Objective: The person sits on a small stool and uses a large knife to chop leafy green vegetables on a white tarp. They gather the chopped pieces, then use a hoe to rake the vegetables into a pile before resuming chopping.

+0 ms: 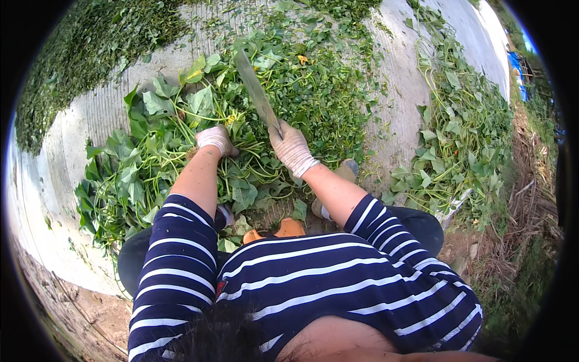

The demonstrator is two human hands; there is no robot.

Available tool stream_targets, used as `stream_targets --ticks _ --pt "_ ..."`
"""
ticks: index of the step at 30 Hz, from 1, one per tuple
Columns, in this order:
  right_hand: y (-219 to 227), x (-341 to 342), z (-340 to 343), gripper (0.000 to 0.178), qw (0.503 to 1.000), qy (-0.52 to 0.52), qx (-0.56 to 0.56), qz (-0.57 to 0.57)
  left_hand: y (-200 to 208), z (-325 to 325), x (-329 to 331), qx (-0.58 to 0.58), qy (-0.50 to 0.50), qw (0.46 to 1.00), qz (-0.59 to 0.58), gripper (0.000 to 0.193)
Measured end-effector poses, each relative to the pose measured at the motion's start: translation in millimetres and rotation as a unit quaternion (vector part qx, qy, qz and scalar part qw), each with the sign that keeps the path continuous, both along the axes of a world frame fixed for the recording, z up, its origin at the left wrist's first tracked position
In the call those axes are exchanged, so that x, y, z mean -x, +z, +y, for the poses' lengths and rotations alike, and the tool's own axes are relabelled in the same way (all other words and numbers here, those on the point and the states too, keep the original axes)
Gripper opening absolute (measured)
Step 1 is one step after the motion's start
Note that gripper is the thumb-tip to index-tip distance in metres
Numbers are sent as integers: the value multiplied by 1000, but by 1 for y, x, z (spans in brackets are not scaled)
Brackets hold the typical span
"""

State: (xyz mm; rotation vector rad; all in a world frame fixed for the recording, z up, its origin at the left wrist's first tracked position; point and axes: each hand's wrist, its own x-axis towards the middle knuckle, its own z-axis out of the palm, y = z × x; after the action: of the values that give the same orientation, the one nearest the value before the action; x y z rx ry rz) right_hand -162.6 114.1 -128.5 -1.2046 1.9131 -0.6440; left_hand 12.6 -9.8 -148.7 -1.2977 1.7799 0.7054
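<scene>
My left hand, in a whitish knit glove, is closed round a bunch of green leafy vines, with broad leaves and long pale stems. The bunch trails off to the left and back toward my feet. A long, broad-bladed knife is in my gloved right hand, its blade raised and pointing away and slightly left. The handle is mostly hidden by my fingers. Just beyond both hands spreads a layer of chopped leaves and stems. The cut ends of the bunch show pale yellow-green between my hands.
A thick bed of chopped greens covers the far left of the grooved concrete. More uncut vines lie in a long heap at the right. My shoe is near my right wrist. An orange object shows between my legs.
</scene>
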Motion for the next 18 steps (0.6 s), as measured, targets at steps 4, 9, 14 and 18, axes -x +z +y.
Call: stream_targets --ticks 4,9,14,18 --pt "56 7 -64 22 918 -77 383 -69 2 3 3 25 -18 999 -9 78" --pt "-14 -41 26 39 999 -33 -17 -19 -9 12 1 60 0 998 -7 87" --pt "-16 -13 8 41 983 -17 -167 -67 -12 12 -16 63 7 996 57 93" --pt "53 1 -59 33 954 -48 223 -196 -8 19 -7 81 -12 996 24 85"
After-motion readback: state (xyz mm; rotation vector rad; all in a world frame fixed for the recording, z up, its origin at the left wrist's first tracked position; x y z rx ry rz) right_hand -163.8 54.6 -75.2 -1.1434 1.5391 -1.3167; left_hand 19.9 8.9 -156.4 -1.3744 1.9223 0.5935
